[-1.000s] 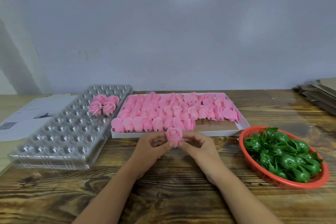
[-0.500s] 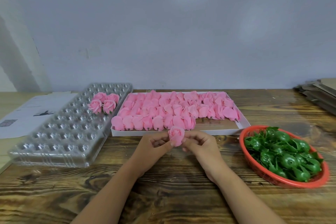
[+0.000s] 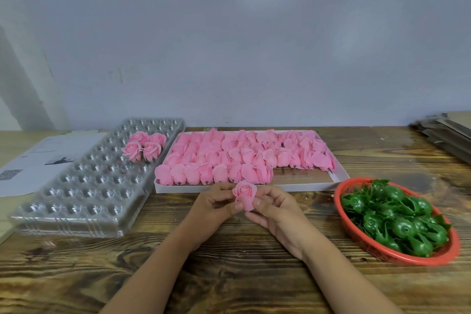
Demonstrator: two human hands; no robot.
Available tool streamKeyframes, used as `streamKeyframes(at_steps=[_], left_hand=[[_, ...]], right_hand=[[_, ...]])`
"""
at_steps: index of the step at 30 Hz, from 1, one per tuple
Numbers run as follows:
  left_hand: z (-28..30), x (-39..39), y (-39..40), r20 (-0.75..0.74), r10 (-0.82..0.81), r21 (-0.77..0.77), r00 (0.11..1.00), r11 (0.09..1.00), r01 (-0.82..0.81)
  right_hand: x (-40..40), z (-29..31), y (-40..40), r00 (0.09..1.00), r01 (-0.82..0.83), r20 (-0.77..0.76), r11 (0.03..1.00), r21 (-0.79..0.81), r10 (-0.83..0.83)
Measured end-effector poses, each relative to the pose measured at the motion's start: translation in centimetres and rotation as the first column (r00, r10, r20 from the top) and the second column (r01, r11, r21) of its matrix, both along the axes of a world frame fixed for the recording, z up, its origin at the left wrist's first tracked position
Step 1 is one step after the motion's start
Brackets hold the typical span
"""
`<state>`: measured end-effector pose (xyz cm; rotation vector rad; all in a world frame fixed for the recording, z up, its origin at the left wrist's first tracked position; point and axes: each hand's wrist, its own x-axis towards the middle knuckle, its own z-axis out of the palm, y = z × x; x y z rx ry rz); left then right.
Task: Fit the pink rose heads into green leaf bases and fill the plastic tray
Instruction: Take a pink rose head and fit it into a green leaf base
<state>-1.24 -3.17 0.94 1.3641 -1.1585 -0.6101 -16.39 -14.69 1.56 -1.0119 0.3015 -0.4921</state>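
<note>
A pink rose head [image 3: 244, 194] sits upright between both my hands, just in front of the white box. My left hand [image 3: 214, 205] pinches it from the left, my right hand [image 3: 274, 208] from the right. Whether a green base is under it is hidden by my fingers. The white box [image 3: 305, 185] holds several loose pink rose heads [image 3: 229, 158]. A red basket [image 3: 382, 253] at the right holds several green leaf bases [image 3: 397, 219]. The clear plastic tray [image 3: 84, 186] at the left carries several finished roses [image 3: 144, 146] near its far end.
A printed paper sheet [image 3: 38, 160] lies left of the tray. Stacked cardboard [image 3: 448, 132] lies at the far right by the wall. The wooden table [image 3: 229, 275] stretches toward me, with bare wood in front of my arms.
Both hands have turned the rose head so its open face points more toward me. The hands stay in the same spot in front of the white box.
</note>
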Motion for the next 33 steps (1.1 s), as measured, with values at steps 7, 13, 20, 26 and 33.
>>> streamKeyframes(at_steps=[7,13,20,26,33], left_hand=[[0.0,-1.6,-0.3,0.065,-0.053,0.113,0.996,0.993,0.045],[1.2,-2.9,-1.5,-0.026,-0.044,0.111,0.999,0.993,0.046],[2.4,-2.8,-1.5,-0.133,-0.149,0.081,0.980,0.984,0.161],[2.9,-3.7,-2.3,-0.252,-0.120,0.105,0.960,0.983,0.150],[2.8,-4.7,-3.3,-0.305,0.086,0.087,0.948,0.994,-0.062]], right_hand=[[0.2,-0.1,-0.1,0.994,0.081,0.062,0.986,0.143,-0.090],[0.1,0.0,0.1,0.996,0.051,0.067,0.985,0.167,-0.063],[-0.2,0.5,0.0,0.992,-0.127,-0.006,0.986,0.109,0.129],[-0.2,0.4,-0.1,0.975,-0.221,0.027,0.967,0.127,0.220],[0.0,0.2,0.0,0.996,-0.033,-0.081,0.997,-0.074,0.027]])
